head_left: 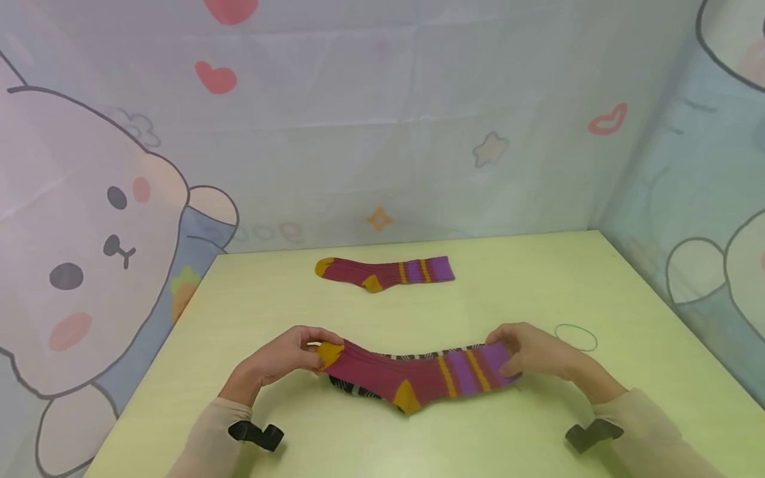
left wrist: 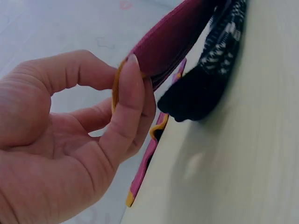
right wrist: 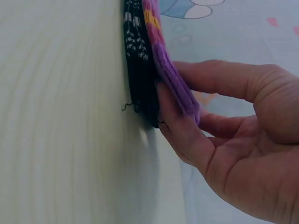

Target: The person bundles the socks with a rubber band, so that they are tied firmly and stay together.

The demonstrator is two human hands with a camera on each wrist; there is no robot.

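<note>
A maroon sock [head_left: 382, 370] with mustard toe and heel and a purple striped cuff is stretched sideways between both hands. My left hand [head_left: 291, 355] pinches its toe between thumb and fingers. At the other end my right hand [head_left: 532, 350] pinches the purple cuff [right wrist: 175, 84]. Under it is a black sock with a white pattern [left wrist: 201, 88], showing along the edges in the head view. In the left wrist view the maroon toe is lifted apart from the black one. Much of the black sock is hidden by the maroon one.
A second maroon sock [head_left: 382, 271] lies flat near the back of the pale table [head_left: 239, 299], toe to the left. A thin dark loop [head_left: 576, 337] lies beyond my right wrist. Printed cloth [head_left: 358, 133] hangs behind the table.
</note>
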